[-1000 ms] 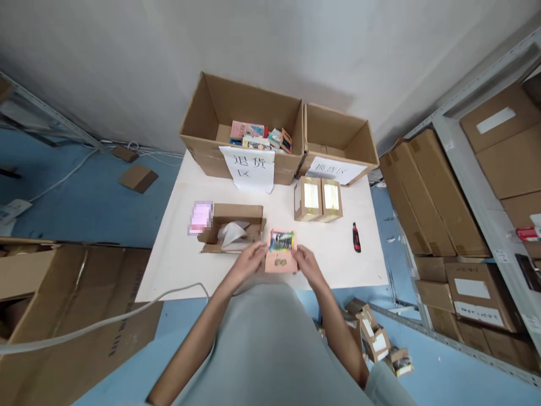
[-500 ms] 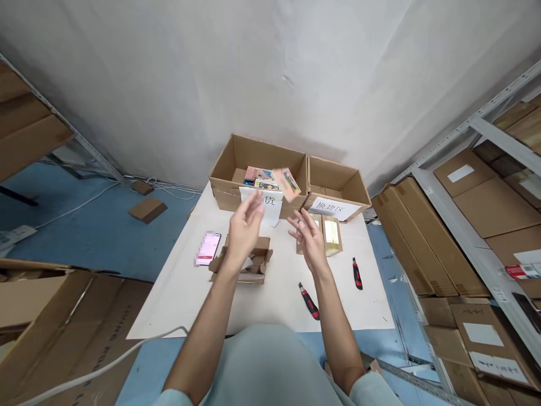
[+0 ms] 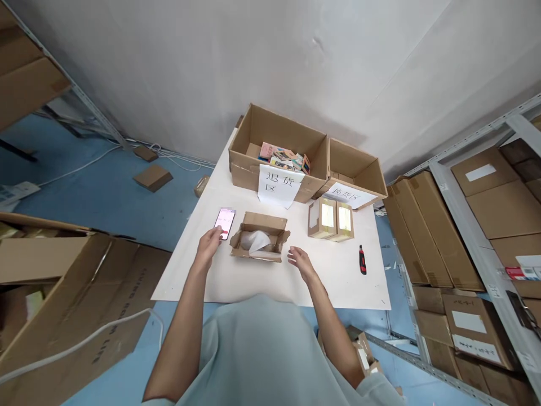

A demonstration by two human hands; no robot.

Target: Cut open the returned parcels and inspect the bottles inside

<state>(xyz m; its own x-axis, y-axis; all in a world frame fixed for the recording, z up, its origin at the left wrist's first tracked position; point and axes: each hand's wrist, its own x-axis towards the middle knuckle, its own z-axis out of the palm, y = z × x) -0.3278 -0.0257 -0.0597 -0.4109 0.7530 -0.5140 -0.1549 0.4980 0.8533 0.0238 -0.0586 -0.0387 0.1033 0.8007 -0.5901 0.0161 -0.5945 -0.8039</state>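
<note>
My left hand (image 3: 209,244) rests on the white table (image 3: 338,276), fingers reaching the lower edge of a phone (image 3: 225,219) with a lit pink screen. My right hand (image 3: 301,260) hovers open over the table, just right of a small opened cardboard box (image 3: 260,243) holding white paper. Neither hand holds anything. At the back stands a big open carton (image 3: 274,148) with a paper sign, with several colourful packs inside.
A second open carton (image 3: 357,172) with a sign stands right of the first. Two small taped boxes (image 3: 330,219) and a red-black utility knife (image 3: 362,259) lie on the table's right. Shelves of cartons (image 3: 477,225) stand right, a large carton (image 3: 63,293) left.
The pink pack I held a second ago flew into the back carton. Both hands have dropped back to the table, the left to the phone, the right beside the small box.
</note>
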